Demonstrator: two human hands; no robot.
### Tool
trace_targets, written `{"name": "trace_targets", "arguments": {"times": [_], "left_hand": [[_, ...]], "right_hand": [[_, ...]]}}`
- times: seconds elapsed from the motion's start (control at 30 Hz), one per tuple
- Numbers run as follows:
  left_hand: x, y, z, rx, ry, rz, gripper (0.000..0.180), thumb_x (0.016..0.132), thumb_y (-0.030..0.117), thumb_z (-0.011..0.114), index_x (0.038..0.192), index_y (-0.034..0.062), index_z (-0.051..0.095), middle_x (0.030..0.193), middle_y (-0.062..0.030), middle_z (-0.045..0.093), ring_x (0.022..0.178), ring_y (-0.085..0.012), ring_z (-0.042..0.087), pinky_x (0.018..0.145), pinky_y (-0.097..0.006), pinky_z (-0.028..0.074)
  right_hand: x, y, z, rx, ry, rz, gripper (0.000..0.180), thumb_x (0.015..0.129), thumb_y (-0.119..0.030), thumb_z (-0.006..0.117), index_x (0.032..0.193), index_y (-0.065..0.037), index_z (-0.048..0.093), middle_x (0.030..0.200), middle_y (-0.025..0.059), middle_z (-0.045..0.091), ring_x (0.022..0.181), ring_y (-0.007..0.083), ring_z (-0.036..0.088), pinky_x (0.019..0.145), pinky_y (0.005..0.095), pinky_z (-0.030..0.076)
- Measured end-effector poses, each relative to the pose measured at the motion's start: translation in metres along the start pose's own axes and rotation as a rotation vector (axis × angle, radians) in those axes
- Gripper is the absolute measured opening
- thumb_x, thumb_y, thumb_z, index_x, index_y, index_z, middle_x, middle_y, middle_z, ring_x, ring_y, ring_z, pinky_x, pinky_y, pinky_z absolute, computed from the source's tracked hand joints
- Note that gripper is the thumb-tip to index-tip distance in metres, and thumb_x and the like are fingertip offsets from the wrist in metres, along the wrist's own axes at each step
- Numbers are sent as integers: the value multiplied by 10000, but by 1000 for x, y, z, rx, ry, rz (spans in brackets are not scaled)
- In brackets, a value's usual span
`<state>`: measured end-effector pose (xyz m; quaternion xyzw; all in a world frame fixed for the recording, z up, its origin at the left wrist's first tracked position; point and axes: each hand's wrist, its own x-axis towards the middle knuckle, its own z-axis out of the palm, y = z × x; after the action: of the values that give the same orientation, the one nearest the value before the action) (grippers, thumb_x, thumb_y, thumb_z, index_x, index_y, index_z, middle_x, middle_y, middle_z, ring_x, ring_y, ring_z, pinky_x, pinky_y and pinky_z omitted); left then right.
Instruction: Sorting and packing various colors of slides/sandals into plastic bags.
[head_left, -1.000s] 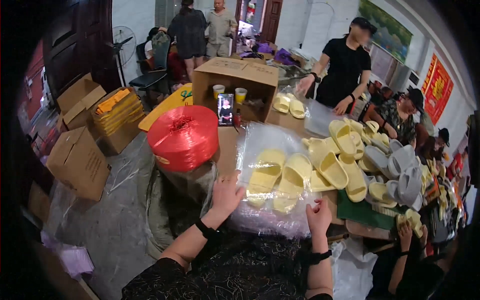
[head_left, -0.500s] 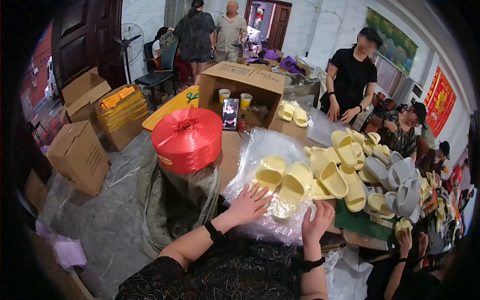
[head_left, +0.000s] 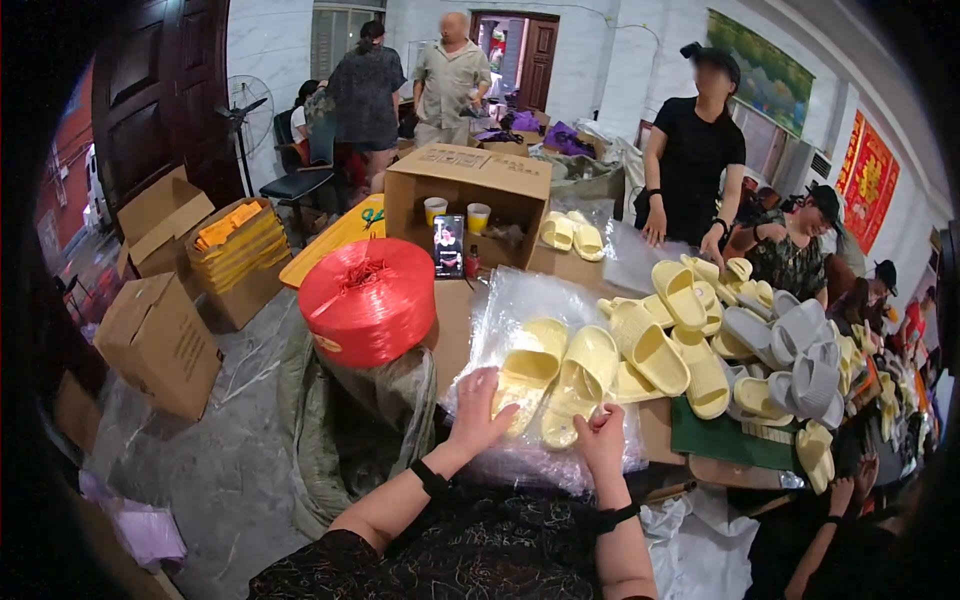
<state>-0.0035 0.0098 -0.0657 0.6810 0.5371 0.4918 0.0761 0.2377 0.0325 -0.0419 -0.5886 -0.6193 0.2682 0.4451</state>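
A pair of pale yellow slide slippers, a left slipper (head_left: pixel 531 368) and a right slipper (head_left: pixel 580 385), lies on a stack of clear plastic bags (head_left: pixel 490 325) in front of me. Shiny film shows around their heels; how far it covers them I cannot tell. My left hand (head_left: pixel 480 412) rests beside the left slipper's heel, thumb apart from the fingers. Close to the right slipper's heel, my right hand (head_left: pixel 602 440) is closed in a pinch at the edge of the clear film.
A heap of yellow and grey slippers (head_left: pixel 790 350) spreads to the right over a green mat (head_left: pixel 725 435). A red twine roll (head_left: pixel 368 300) stands at left. Behind are an open carton (head_left: pixel 470 170) and a phone (head_left: pixel 449 246). A co-worker (head_left: pixel 695 150) stands across the table.
My left hand has gone from lying flat, fingers spread, to a narrower shape by the heel. My right hand has curled into a pinch. The slippers' heels show more plainly.
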Motion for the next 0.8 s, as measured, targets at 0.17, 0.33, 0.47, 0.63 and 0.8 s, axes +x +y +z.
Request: {"name": "trace_targets", "arguments": {"times": [0.17,0.33,0.47,0.63,0.8], "left_hand": [[18,1,-10,293,-82,-271,864,724,439,769,1324,-89,440,1268,-318,474,1194,-460,421,1053,-509,330],[41,1,-22,276,-279,-422,875,675,479,802,1295,-56,496,1221,-272,532,1197,-425,437,1016,-487,383],[41,18,-22,328,-269,-332,802,697,454,785,1278,-33,524,1131,-243,562,1129,-390,455,970,-465,408],[30,35,-10,431,-68,-212,668,699,325,766,1234,-23,569,1205,-217,517,1147,-380,436,971,-507,402],[31,39,-15,389,-86,-192,667,707,272,773,1281,10,556,1253,-203,506,1186,-379,402,999,-497,386]], "right_hand": [[8,-2,1,9,-20,36,667,780,-226,789,1244,69,411,806,84,564,725,188,568,684,328,492],[10,3,7,26,2,7,659,786,-202,784,1249,86,414,783,70,543,710,184,558,675,317,487],[10,6,8,35,-9,5,637,791,-184,780,1250,97,438,774,59,509,689,173,533,649,309,472],[9,24,11,-36,18,-79,576,799,-185,766,1228,61,470,799,66,517,687,169,523,638,308,470],[10,25,11,-49,-8,-78,564,803,-199,752,1223,71,490,863,122,540,749,226,545,678,345,480]]}}
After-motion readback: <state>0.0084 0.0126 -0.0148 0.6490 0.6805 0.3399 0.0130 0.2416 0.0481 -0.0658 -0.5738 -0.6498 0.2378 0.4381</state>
